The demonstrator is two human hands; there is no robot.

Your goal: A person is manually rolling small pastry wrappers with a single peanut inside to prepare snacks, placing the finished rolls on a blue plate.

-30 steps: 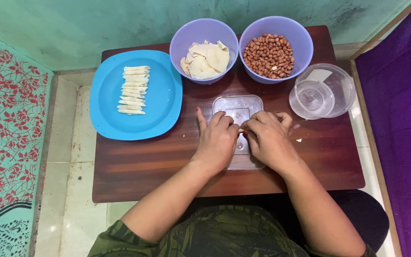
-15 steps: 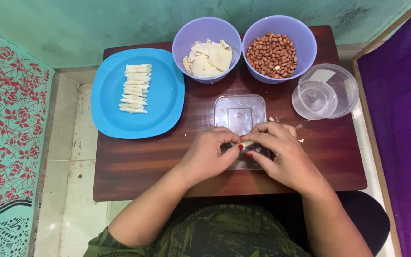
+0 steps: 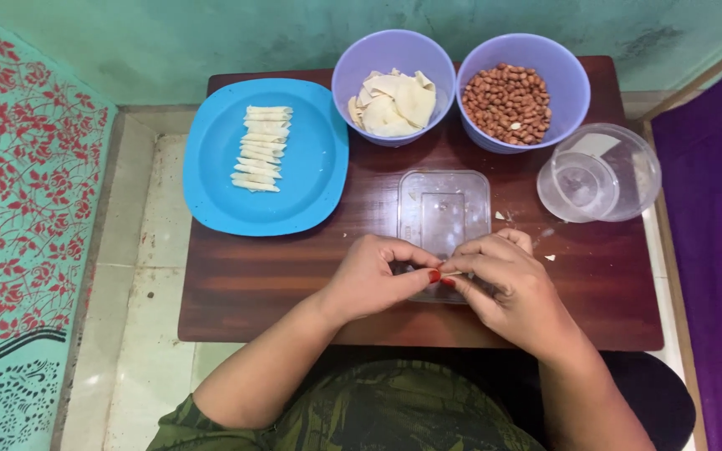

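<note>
Both hands have drawn back from flat on the clear plastic lid (image 3: 444, 219) to its near edge. Left hand (image 3: 373, 278) and right hand (image 3: 507, 288) now pinch a small wrapper roll (image 3: 447, 273) between fingertips, long axis lying left-right, equally near each hand, over the brown table (image 3: 261, 276).

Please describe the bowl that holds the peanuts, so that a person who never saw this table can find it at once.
On the dark wooden table, look along the far edge, where two purple bowls stand side by side. The peanut bowl is the one nearer the right corner, just beyond the clear round container. It holds brown nuts, while its neighbour bowl holds pale dough sheets.
</note>
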